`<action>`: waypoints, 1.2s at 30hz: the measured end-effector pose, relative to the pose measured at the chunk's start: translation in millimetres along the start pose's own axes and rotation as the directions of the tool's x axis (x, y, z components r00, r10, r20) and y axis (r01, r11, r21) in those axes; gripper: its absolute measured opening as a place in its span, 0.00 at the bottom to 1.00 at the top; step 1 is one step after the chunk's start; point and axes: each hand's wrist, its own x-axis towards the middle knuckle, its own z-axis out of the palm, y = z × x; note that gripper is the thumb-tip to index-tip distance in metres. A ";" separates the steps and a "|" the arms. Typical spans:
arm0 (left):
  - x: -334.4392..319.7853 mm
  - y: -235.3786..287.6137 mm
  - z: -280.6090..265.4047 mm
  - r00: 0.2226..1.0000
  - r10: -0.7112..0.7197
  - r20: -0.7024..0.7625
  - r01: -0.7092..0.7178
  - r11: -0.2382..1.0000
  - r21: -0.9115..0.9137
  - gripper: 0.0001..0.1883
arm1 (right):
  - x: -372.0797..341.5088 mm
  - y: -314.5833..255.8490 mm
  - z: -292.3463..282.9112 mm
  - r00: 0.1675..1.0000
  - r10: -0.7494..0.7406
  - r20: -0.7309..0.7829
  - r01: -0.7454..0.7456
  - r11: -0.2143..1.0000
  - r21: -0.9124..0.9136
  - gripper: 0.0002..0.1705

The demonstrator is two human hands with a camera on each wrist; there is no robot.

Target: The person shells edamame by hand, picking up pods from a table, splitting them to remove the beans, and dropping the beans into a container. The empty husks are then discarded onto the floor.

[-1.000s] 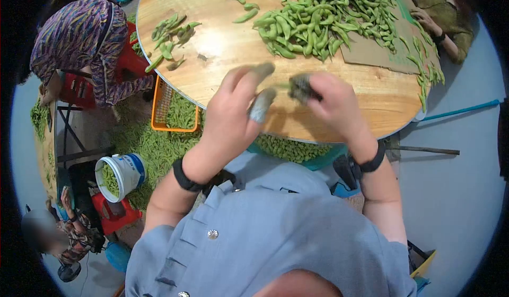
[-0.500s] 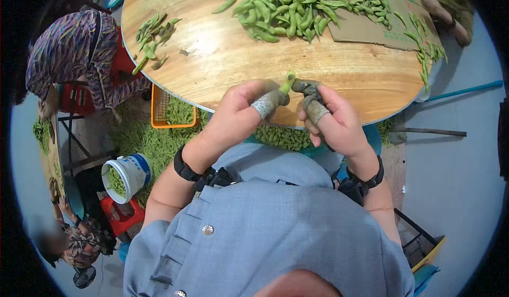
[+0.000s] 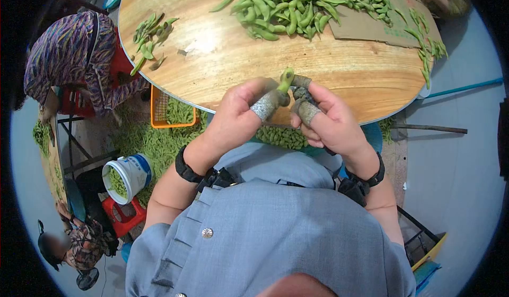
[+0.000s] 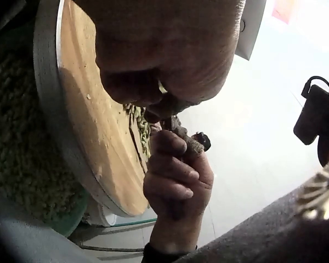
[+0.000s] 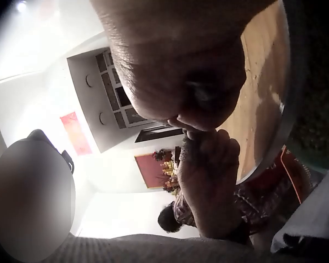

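Above the near edge of the round wooden table [image 3: 180, 80], my left hand [image 3: 238, 111] pinches a green pod [image 3: 287, 78] between thumb and forefinger. My right hand [image 3: 334, 118] meets it from the right, its thumb and forefinger, wrapped in worn grey tape, closed round a small dark item [image 3: 301, 93] that I cannot make out. In the left wrist view the right hand [image 4: 178, 175] shows curled fingers below the left hand. A large heap of green pods [image 3: 291, 11] lies further back on the tabletop.
A small pile of pods [image 3: 151, 37] lies at the table's left. Below stand an orange basket [image 3: 154, 109], a white bucket [image 3: 139, 172] and a red stool [image 3: 124, 217]. Shelled beans [image 3: 281, 136] sit under the table edge. Other people are at left and upper right.
Since a second ago, both hands have come together, and the pod has come into view in the left fingers. Over the last half second the hands have barely moved.
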 end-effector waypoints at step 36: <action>-9.2 13.9 4.4 0.948 0.237 0.213 -0.317 0.646 0.695 0.13 | -12.6 9.2 -18.9 0.994 -0.109 0.014 0.108 0.947 -0.302 0.26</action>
